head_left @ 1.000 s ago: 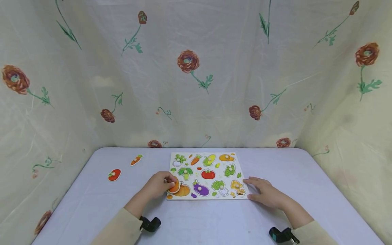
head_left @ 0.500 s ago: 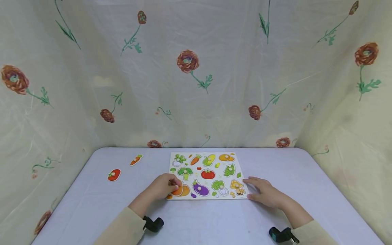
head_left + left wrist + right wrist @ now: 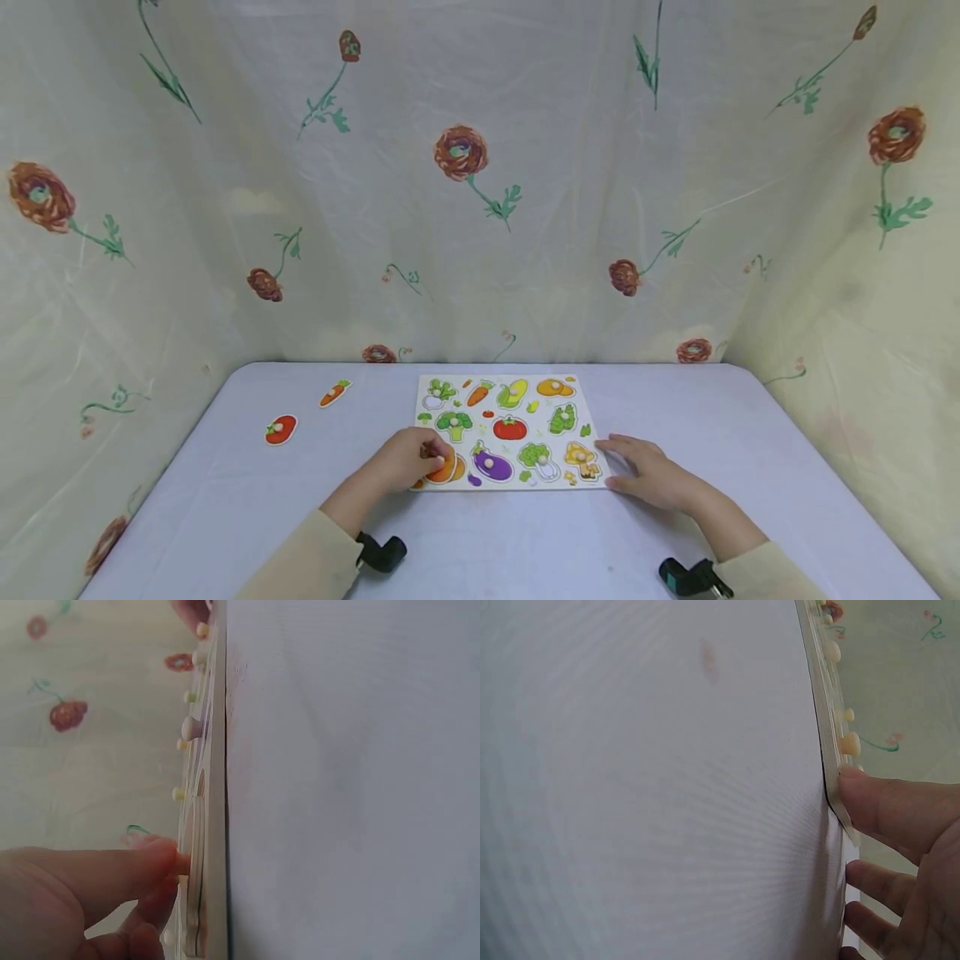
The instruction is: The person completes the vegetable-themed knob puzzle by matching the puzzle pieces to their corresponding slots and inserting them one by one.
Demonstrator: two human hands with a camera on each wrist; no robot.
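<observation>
Pumpkin piece going down at the near-left corner of the vegetable board

The left hand (image 3: 405, 461) pinches the orange pumpkin piece (image 3: 446, 469) over the puzzle board (image 3: 504, 432); the right hand (image 3: 647, 471) lies flat, fingers straight, against the board's near-right edge. Two loose pieces lie apart on the table (image 3: 225, 500): one tomato piece (image 3: 281, 429), one carrot piece (image 3: 333, 392). No writing is legible.
</observation>
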